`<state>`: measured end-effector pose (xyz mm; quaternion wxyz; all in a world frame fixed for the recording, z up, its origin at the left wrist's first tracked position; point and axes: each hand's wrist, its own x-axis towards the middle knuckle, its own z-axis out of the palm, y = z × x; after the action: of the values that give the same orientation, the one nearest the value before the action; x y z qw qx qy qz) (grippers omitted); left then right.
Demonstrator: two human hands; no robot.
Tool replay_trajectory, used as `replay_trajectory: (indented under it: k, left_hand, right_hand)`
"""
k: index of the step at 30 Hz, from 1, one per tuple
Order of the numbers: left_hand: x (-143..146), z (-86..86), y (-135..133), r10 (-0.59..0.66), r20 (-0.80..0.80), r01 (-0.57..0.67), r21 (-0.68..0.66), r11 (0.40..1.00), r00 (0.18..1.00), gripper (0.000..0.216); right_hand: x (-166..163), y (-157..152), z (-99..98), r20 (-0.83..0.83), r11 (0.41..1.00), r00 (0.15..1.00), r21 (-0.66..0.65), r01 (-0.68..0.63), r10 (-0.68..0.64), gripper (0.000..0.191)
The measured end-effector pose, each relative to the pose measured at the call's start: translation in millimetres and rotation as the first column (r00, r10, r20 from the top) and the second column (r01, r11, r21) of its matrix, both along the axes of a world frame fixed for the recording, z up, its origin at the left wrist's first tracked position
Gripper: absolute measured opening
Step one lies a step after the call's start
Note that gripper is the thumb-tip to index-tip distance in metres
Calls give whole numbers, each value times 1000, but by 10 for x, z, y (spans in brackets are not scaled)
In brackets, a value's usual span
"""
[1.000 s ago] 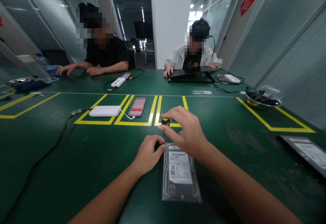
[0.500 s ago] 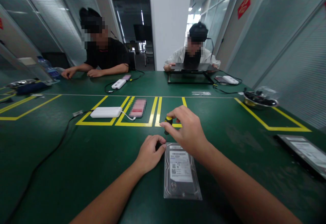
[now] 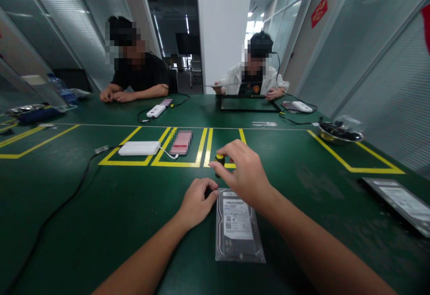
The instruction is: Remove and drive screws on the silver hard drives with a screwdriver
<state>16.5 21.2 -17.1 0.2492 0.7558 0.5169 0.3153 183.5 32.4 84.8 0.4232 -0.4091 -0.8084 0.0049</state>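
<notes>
We work a screwdriver at a hard drive's far corner.

Our right hand (image 3: 247,174) pinches the yellow-capped screwdriver (image 3: 219,159) upright, at 12 o'clock of the drive (image 3: 239,225), which lies flat on the green table (image 3: 101,205). Our left hand (image 3: 195,202), curled, touches the drive's corner at 10 o'clock; we cannot tell whether it holds anything.

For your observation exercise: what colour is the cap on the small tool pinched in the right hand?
Yellow over a black handle, seen in the head view.
</notes>
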Motion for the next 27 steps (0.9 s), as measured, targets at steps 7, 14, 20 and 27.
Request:
replay_trajectory:
  k: [7,14,20,27]
  left_hand:
    - [-6,-12,8,0,-8,0,-2,1000,1000,4]
    - [-7,-15,20,-12,-7,12,3,1000,1000,6]
    - [-13,-23,16,-12,-5,12,3,1000,1000,5]
    - [-14,-24,20,-16,1,16,-5,1000,1000,5]
  right_hand:
    - [4,-9,-7,-7,1000,1000,2,-11,11,11]
    - [-2,-20,-18,-23,999,999,15,-31,31,24]
    - [-2,-22,-34,-40,997,997,52,-59,61,19]
    - [-2,-19,-31,-68,996,996,72,-55,60,9]
